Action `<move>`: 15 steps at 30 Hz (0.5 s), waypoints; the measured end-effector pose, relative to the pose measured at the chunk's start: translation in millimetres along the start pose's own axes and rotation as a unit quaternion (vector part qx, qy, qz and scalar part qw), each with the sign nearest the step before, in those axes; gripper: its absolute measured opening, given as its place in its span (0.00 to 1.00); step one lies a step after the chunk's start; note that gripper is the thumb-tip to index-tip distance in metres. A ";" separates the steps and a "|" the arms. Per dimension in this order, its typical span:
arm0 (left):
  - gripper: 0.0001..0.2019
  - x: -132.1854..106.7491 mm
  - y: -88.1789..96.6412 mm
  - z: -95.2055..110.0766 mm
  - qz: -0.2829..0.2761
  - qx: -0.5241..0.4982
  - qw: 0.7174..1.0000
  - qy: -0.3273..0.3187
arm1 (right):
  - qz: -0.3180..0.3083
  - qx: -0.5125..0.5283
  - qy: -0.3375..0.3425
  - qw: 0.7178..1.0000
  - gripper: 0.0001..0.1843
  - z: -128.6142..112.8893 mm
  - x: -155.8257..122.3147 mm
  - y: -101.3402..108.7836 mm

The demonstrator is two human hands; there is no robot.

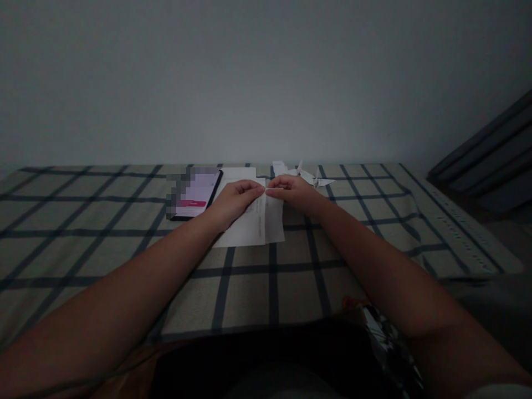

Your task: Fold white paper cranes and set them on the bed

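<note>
Both my arms reach forward over a checked cloth surface (124, 221). My left hand (235, 200) and my right hand (293, 191) meet fingertip to fingertip above a white sheet of paper (253, 224), each with fingers pinched on the paper's upper edge. The sheet lies flat on the cloth with a fold line down it. A lit phone (195, 194) rests just left of my left hand. Small folded white paper cranes (310, 176) stand just behind my right hand.
A plain wall rises right behind the cloth surface. A dark striped cushion or bedding (486, 166) leans at the far right. A crinkly dark wrapper (386, 338) lies near my right elbow at the front edge.
</note>
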State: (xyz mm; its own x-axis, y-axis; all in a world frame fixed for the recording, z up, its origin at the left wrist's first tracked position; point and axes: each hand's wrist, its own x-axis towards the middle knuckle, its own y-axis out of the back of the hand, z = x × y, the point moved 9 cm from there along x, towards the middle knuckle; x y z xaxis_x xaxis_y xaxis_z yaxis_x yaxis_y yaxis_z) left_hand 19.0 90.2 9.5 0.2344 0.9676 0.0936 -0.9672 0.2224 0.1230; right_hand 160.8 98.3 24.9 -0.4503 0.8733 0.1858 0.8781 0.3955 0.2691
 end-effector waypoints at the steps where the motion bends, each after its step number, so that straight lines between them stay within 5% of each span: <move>1: 0.14 -0.4 -0.1 -0.1 0.000 -0.004 1.000 0.006 | 0.000 -0.001 0.000 1.000 0.17 0.3 0.0 0.1; 15: 0.11 -0.3 1.1 0.5 0.005 0.023 1.000 0.003 | -0.006 -0.036 0.021 0.999 0.16 -1.3 1.0 -1.0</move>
State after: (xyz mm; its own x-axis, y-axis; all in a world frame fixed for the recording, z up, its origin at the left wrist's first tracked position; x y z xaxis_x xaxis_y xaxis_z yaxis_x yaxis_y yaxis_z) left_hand 17.9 90.1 10.1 0.2233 0.9706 0.0903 -0.9641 0.2063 0.1672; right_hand 159.3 98.4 26.0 -0.4687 0.8552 0.2213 0.8595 0.3836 0.3379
